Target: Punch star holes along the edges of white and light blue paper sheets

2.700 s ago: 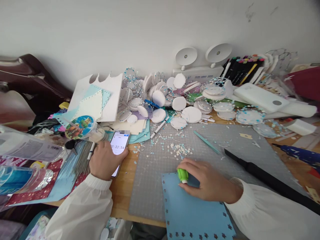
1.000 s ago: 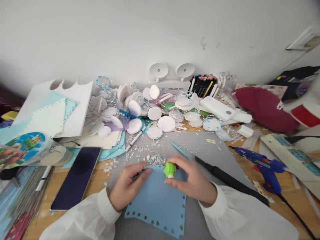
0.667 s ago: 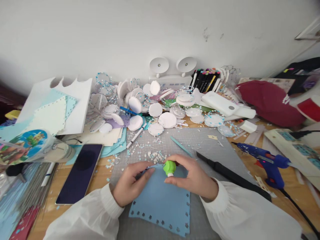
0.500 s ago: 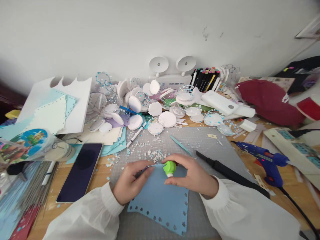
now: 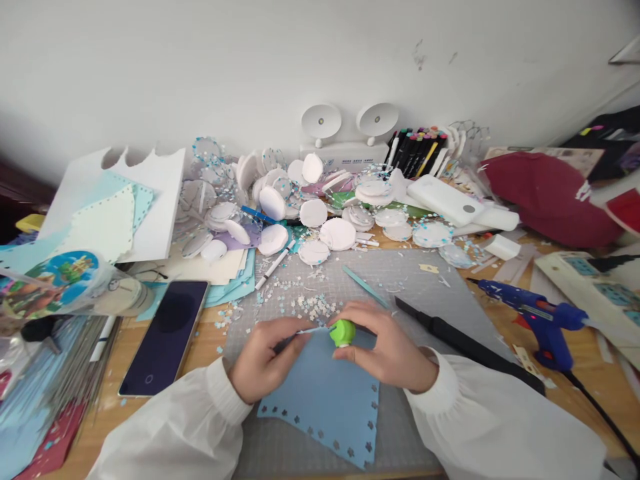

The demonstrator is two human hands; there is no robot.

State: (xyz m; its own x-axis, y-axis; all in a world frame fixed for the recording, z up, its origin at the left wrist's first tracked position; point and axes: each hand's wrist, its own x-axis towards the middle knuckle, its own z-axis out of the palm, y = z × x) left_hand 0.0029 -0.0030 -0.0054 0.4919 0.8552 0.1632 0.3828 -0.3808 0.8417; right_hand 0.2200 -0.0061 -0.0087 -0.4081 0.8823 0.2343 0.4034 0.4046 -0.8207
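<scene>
A sheet of blue paper (image 5: 325, 387) lies over the grey cutting mat (image 5: 400, 433), with small flower-shaped holes along its near and right edges. My left hand (image 5: 270, 357) pinches the far left part of the sheet between thumb and fingers. My right hand (image 5: 385, 347) is closed around a small green craft punch (image 5: 343, 333), thumb below and fingers on top. The punch sits at the sheet's far edge. Just beyond it lies a scatter of tiny white and pale blue punched flowers (image 5: 315, 307).
Right of the mat lie a black-handled knife (image 5: 465, 340) and a blue glue gun (image 5: 535, 313) with its cord. A teal stick (image 5: 365, 287) rests on the mat. To the left is a phone (image 5: 165, 337). White foam discs (image 5: 313, 213) pile up behind, before a twin-headed lamp (image 5: 345, 153).
My right hand's thumb has pressed up, squeezing the punch so its white base shows less. The view has shifted slightly; my left hand keeps its hold on the paper.
</scene>
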